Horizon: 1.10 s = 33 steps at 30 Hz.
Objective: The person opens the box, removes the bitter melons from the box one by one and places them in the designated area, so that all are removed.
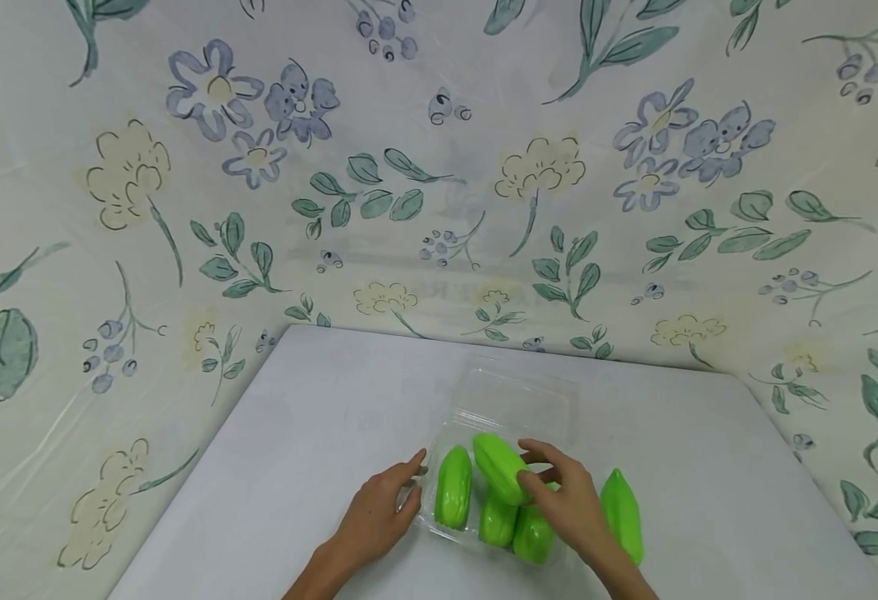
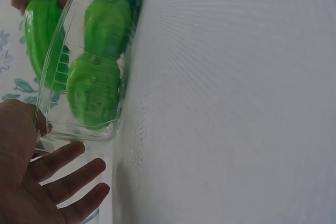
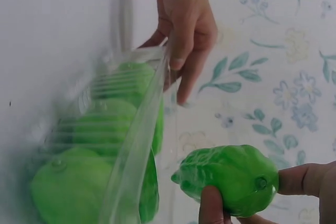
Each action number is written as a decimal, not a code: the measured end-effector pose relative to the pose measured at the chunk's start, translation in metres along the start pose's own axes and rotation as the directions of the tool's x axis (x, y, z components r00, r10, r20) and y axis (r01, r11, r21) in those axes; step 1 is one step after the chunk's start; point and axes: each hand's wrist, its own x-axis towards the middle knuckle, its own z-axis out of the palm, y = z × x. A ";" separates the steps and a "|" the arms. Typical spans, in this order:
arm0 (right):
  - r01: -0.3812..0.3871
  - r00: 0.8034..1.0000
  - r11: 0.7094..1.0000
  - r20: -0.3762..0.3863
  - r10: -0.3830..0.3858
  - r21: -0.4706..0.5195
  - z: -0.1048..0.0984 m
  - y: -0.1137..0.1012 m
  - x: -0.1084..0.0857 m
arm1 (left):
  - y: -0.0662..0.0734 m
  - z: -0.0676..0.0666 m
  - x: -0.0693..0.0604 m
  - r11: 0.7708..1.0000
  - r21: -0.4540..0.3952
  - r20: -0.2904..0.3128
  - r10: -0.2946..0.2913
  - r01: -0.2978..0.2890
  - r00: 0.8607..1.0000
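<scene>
While right hand (image 1: 568, 496) pinches raised green fruit (image 1: 500, 468) | left hand (image 1: 378, 512) touches container (image 2: 62, 123)

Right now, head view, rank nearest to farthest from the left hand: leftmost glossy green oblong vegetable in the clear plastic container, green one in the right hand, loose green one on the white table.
1. Leftmost green vegetable: in the container, beside the left hand.
2. Held green vegetable: in the right hand, over the container.
3. Loose green vegetable: on the table, farther right.
</scene>
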 end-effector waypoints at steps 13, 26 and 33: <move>-0.066 0.992 0.998 -0.107 0.067 0.016 -0.044 0.012 -0.016 | 0.001 -0.001 0.000 1.000 0.007 0.008 -0.021 0.021 1.000; -0.154 0.945 0.984 -0.275 0.174 0.094 -0.093 0.033 -0.030 | 0.000 0.001 0.002 1.000 0.022 0.000 0.004 -0.004 1.000; -0.309 0.853 0.948 -0.417 0.313 0.079 -0.114 0.049 -0.034 | 0.000 0.001 0.002 1.000 0.017 0.010 -0.010 0.009 1.000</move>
